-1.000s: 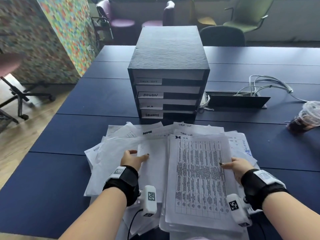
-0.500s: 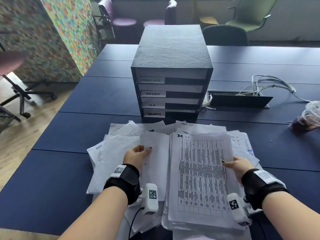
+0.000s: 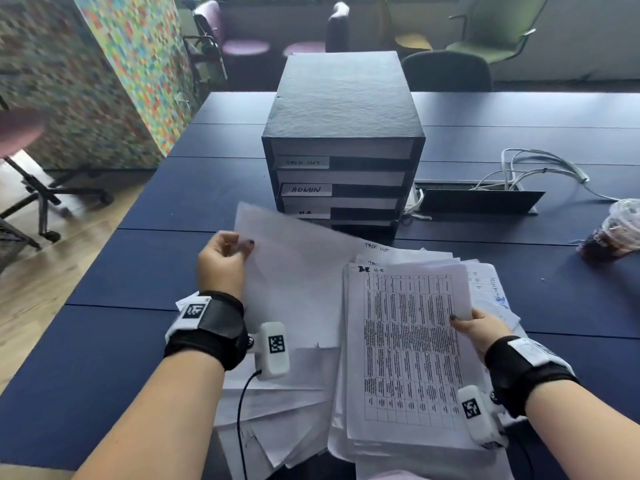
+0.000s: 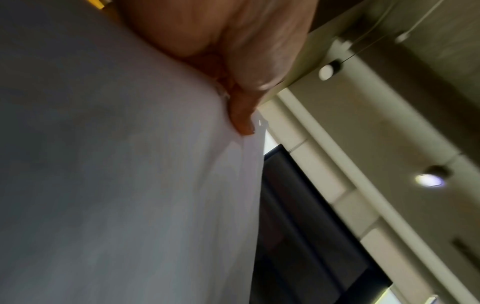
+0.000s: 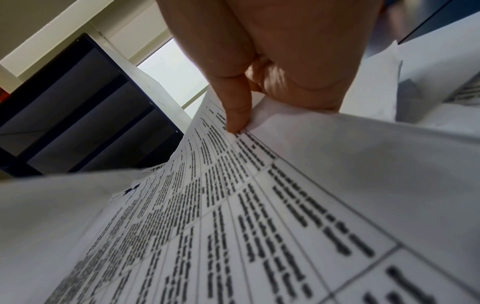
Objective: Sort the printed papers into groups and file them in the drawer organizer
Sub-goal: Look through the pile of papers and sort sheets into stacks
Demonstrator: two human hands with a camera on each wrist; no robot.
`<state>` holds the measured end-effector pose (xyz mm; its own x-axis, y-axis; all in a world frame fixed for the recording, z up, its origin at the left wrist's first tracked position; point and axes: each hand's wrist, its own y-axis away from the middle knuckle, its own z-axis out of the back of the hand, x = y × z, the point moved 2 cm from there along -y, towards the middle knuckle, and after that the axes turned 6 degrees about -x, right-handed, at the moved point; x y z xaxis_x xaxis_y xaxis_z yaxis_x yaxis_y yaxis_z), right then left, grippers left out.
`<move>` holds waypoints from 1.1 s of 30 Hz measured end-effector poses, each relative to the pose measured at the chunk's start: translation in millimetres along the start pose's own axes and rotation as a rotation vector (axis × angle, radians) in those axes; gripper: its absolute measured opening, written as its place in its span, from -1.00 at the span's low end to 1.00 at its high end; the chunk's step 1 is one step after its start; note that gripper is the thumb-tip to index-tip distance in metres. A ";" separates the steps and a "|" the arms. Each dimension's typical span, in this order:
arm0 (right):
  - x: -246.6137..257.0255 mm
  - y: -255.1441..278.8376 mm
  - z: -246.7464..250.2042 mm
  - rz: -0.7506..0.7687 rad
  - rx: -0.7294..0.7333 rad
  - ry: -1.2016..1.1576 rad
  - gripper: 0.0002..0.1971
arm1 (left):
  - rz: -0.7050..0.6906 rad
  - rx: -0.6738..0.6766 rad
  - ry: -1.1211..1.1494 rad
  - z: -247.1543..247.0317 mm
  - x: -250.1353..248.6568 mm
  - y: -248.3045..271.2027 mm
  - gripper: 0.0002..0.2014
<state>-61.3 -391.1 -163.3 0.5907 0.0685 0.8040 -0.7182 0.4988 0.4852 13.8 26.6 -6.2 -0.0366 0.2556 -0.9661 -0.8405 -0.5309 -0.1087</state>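
Observation:
A black drawer organizer [image 3: 343, 109] stands at the middle of the dark blue table [image 3: 104, 358], its drawers labelled TASK LIST, ADMIN and H.R; the lowest label is hidden. In front of it lies a loose spread of printed papers [image 3: 277, 410]. My left hand [image 3: 225, 258] pinches a batch of sheets [image 3: 298, 282] by the left edge and holds it lifted, blank side toward me, in front of the lower drawers. My right hand [image 3: 474, 327] grips the right edge of a thick stack [image 3: 405, 351] topped by a table sheet marked H.R. In the right wrist view the thumb [image 5: 236, 111] presses on that sheet [image 5: 233, 226].
An open cable hatch [image 3: 481, 199] with white cables [image 3: 533, 168] sits right of the organizer. A plastic cup with a dark drink [image 3: 613, 233] stands at the right edge. Chairs [image 3: 446, 71] line the far side; a swivel chair base [image 3: 48, 199] is on the floor left.
My left hand has pinched a batch of sheets from the left pile and raised it up and away from me, so it now covers the lowest drawers. The right hand keeps its grip.

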 end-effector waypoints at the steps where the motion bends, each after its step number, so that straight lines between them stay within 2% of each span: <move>1: -0.3 -0.7 -0.1 -0.010 -0.003 0.003 -0.62 | -0.063 -0.013 0.042 3.0 -15.4 -2.3 -0.81; 3: -1.4 -2.3 -0.6 -0.019 -0.003 -0.006 -0.61 | -0.157 0.018 0.213 7.9 -48.1 -0.8 -0.66; 6: 0.4 -1.2 -1.1 -0.023 0.007 -0.062 -0.60 | -0.245 0.188 0.378 9.2 -87.5 13.6 -0.39; 10: 9.9 4.8 -1.7 -0.017 0.035 -0.120 -0.61 | -0.364 0.511 0.206 -14.1 -106.0 51.6 -0.59; 15: 23.6 19.6 -5.0 -0.049 0.074 -0.261 -0.71 | -0.537 1.042 -0.123 -48.6 -76.2 108.7 -0.72; 18: 30.7 30.0 -3.8 -0.087 0.116 -0.367 -0.73 | -0.460 1.274 -0.421 -63.6 -51.8 132.7 -0.70; 22: 32.9 35.1 -1.2 -0.104 0.119 -0.398 -0.72 | -0.254 1.369 -0.560 -66.3 -14.7 135.5 -0.69; 24: 32.8 36.4 -0.7 -0.117 0.124 -0.401 -0.69 | -0.171 1.426 -0.550 -63.6 -1.2 134.3 -0.67; 26: 34.4 38.7 -1.2 -0.123 0.125 -0.406 -0.68 | -0.083 1.439 -0.505 -59.2 6.8 130.5 -0.56; 28: 37.0 40.9 -1.5 -0.118 0.120 -0.400 -0.68 | 0.044 1.330 -0.402 -54.3 12.2 120.7 -0.44; 30: 40.1 43.1 -1.9 -0.115 0.118 -0.405 -0.71 | 0.121 1.096 -0.316 -49.7 15.9 104.5 -0.49; 33: 44.5 45.8 -1.5 -0.113 0.124 -0.430 -0.74 | 0.114 0.714 -0.419 -40.7 24.1 76.5 -0.80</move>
<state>-67.4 -364.0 -105.8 0.4804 -0.3577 0.8008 -0.7123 0.3736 0.5942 -29.4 -40.8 -47.3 -0.2218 0.5856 -0.7797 -0.9548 0.0318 0.2955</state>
